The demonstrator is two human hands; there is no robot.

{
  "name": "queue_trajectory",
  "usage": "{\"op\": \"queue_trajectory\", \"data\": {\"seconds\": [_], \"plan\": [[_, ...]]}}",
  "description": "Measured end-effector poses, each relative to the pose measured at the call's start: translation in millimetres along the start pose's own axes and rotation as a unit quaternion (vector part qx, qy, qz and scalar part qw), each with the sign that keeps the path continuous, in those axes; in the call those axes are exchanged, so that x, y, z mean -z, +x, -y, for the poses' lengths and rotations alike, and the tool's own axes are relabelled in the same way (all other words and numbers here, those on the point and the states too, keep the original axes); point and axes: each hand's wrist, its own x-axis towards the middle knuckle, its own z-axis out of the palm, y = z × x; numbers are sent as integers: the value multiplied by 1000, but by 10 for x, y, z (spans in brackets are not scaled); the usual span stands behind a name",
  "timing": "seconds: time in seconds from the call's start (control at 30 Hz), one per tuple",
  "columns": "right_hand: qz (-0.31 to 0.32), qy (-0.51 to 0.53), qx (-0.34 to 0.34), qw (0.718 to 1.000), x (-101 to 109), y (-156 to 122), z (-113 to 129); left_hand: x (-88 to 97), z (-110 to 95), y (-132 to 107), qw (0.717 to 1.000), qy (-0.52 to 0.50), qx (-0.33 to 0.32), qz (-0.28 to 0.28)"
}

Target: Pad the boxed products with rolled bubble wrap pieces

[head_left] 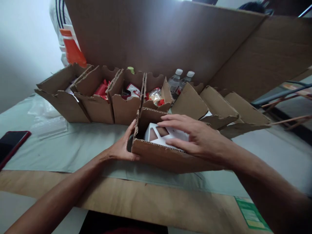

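Note:
A small open cardboard box [156,152] stands on the table in front of me. Inside it lies a white cardboard insert [156,135] with cut-out openings. My left hand [123,146] grips the box's left side, thumb and fingers wrapped round the wall. My right hand [195,136] reaches over the box from the right, fingers stretched flat on the white insert.
Behind stands a row of open cardboard boxes [97,104] with snack packets, and two water bottles [179,81]. A large cardboard sheet [158,35] leans at the back. A red phone [11,144] lies at left. A person in a striped sleeve [58,16] stands behind.

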Motion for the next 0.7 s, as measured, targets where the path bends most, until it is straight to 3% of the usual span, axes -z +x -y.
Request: {"op": "queue_trajectory", "data": {"seconds": [0.17, 0.3, 0.5, 0.6, 0.7], "plan": [[136, -82, 54, 986, -186, 276, 50, 28, -19, -49, 1000, 21, 1, -17], [160, -168, 108, 967, -208, 319, 141, 37, -38, -56, 1000, 13, 2, -24], [179, -155, 82, 968, -129, 321, 59, -6, 105, -19, 998, 48, -34, -18], [94, -95, 54, 990, -3, 92, 22, -7, 140, -40, 998, 50, -40, -17], [-120, -56, -32, 991, 118, -392, 62, -3, 142, -70, 998, 50, -30, -13]]}}
